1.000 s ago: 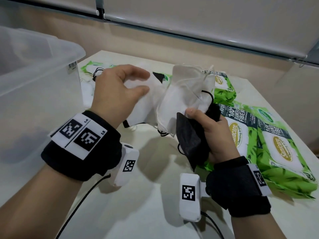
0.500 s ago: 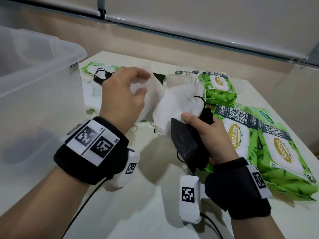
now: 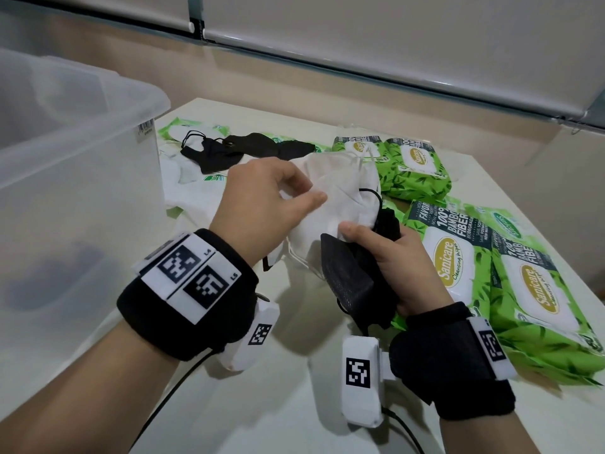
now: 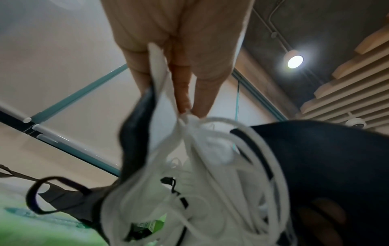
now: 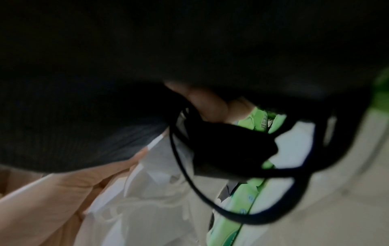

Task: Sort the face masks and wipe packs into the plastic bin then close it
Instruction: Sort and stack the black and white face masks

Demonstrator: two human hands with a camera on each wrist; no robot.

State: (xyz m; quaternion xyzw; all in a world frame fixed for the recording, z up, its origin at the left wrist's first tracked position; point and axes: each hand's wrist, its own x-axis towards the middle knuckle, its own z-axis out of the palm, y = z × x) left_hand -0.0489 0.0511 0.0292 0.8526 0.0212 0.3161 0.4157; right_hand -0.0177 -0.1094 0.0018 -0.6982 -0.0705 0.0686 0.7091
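My right hand [image 3: 376, 253] grips a bunch of face masks above the table: a black mask [image 3: 352, 283] hangs in front of the palm and white masks [image 3: 330, 198] bulge above the thumb. My left hand [image 3: 278, 198] pinches the white masks [image 4: 200, 149] between thumb and fingers. The black mask [image 5: 147, 66] fills most of the right wrist view. More black masks [image 3: 235, 149] lie on the table further back. Green wipe packs [image 3: 458, 257] lie to the right. The clear plastic bin [image 3: 75, 178] stands at the left, lidless.
The cream table [image 3: 262, 404] ends at a wall with window blinds behind. More wipe packs [image 3: 409, 165] sit at the back right and some [image 3: 176, 132] beside the bin. A dark shape shows through the bin wall. Wrist cables trail toward me.
Both hands have lowered the bunch of masks toward the table. My left hand has shifted right and closed its thumb and fingers on the white masks.
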